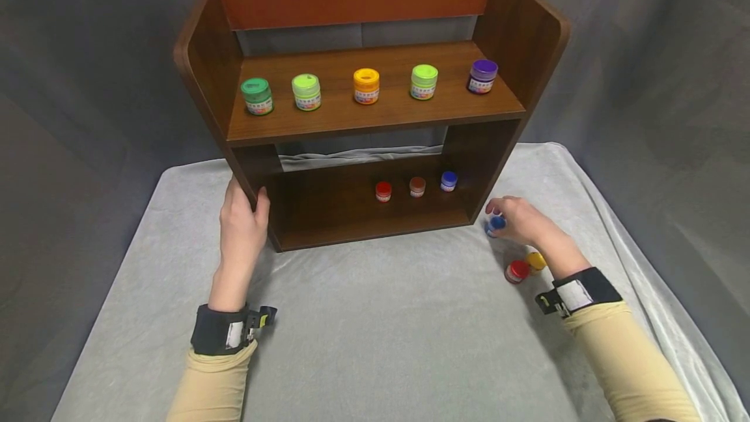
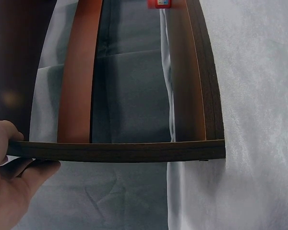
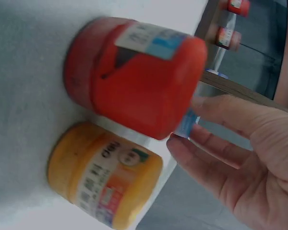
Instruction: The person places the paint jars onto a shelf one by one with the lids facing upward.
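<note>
My left hand [image 1: 243, 226] grips the left side panel of a dark brown wooden shelf [image 1: 375, 126], thumb on one side and fingers on the other. In the left wrist view the fingers [image 2: 41, 172] lie against that panel's edge. Beside the shelf's lower right corner, my right hand [image 1: 524, 221] has its thumb and fingers about a small blue paint jar [image 1: 495, 226], which stands on the cloth. The right wrist view shows only part of the blue jar [image 3: 186, 124] between the fingertips. Near the wrist stand a red paint jar [image 3: 144, 81] and a yellow paint jar [image 3: 105, 175], side by side.
On the upper board stand several jars, among them a dark green jar [image 1: 257, 96], an orange jar [image 1: 366, 86] and a purple jar [image 1: 483, 77]. The lower board holds a red jar [image 1: 383, 192], a brown jar [image 1: 417, 187] and a dark blue jar [image 1: 448, 181]. Grey cloth [image 1: 375, 324] covers the table.
</note>
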